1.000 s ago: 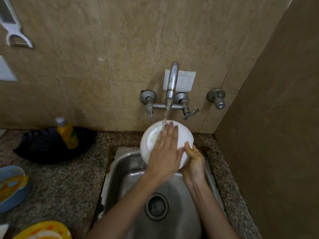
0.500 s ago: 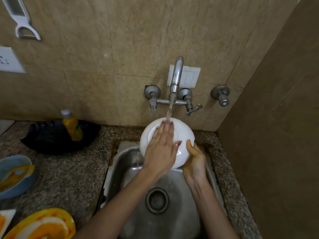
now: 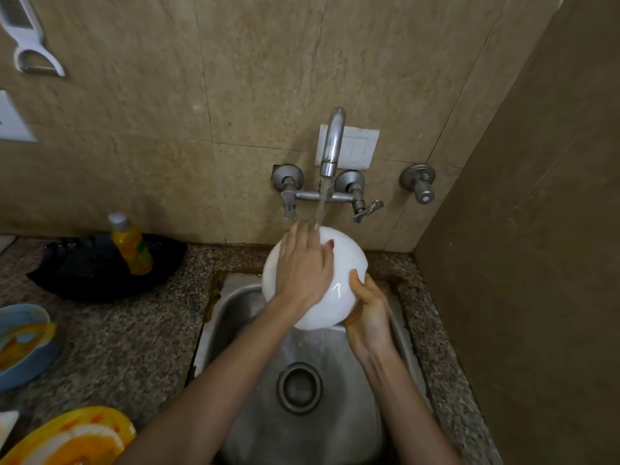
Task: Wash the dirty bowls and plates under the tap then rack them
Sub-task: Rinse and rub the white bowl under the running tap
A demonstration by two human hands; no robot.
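right hand (image 3: 369, 313) grips the lower edge of the white bowl (image 3: 342, 263), thumb on top, so it hangs tilted over the sink (image 3: 235, 313) right under the tap (image 3: 330, 146) stream, leaving the left hand (image 3: 302, 270) free to lie flat on it, fingers straight, for scrubbing i guess

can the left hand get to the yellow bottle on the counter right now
Probably yes. The left hand lies flat on the white bowl, holding nothing, while the right hand grips the bowl, and nothing visible stands between it and the bottle.
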